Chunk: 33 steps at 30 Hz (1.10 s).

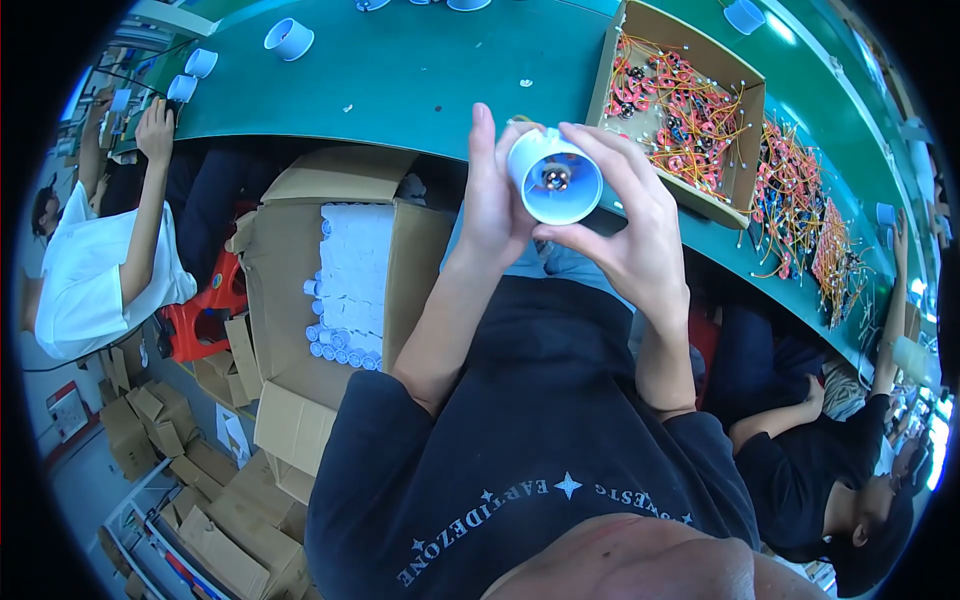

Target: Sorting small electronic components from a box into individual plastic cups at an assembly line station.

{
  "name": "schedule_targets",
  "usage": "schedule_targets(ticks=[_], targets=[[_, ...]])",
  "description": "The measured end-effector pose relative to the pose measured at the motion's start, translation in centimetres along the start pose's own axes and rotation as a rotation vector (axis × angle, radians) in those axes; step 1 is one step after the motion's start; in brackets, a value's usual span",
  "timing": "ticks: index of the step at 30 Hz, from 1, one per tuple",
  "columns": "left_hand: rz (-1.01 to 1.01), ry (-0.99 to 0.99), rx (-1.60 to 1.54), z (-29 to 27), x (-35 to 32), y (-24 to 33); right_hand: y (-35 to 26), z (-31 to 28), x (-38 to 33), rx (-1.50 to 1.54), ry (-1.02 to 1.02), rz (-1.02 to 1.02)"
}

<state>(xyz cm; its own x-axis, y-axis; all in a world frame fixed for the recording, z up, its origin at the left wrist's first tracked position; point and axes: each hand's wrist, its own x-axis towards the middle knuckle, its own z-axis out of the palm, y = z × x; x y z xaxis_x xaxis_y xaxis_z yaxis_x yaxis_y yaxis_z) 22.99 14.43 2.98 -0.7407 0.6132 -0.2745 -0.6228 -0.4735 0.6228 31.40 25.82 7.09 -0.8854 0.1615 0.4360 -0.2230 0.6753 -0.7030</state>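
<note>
Held over the near edge of the table is a white plastic cup-shaped housing [562, 200], its round mouth facing me. Shiny metal parts show deep inside it. My right hand [635, 190] curves round its right side, fingers over the top and thumb at the lower rim. Against its left side rests my left hand [498, 195], with one digit pointing up; its other fingers are partly hidden behind the housing.
An open carton [680, 145] of red parts with orange wires sits at right on the green table [440, 80], beside a pile of wired parts [800, 200]. At left, a large box [400, 280] holds white cylinders. Co-workers sit on both sides; more white cups [289, 40] stand farther back.
</note>
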Motion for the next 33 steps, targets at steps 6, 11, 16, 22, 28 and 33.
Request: schedule_targets(ticks=[6,11,16,22,28,33], targets=[[0.587,0.065,0.902,-1.1,-3.6,2.2,0.6,0.3,0.1,0.000,0.094,0.067],[0.832,0.034,1.366,3.4,-4.0,3.6,0.6,0.8,0.1,0.088,0.145,0.120],[0.869,0.109,1.478,2.8,-3.0,2.8,1.0,1.7,-0.1,0.055,0.205,0.088],[0.829,0.132,1.423,2.0,-2.4,2.5,1.2,2.1,0.0,0.029,0.226,0.080],[0.922,-0.005,1.287,1.0,-2.7,3.6,1.0,2.0,0.4,0.097,0.211,0.053],[0.684,-0.015,1.112,0.0,-1.9,3.9,0.9,1.2,0.2,0.037,0.119,0.008]])
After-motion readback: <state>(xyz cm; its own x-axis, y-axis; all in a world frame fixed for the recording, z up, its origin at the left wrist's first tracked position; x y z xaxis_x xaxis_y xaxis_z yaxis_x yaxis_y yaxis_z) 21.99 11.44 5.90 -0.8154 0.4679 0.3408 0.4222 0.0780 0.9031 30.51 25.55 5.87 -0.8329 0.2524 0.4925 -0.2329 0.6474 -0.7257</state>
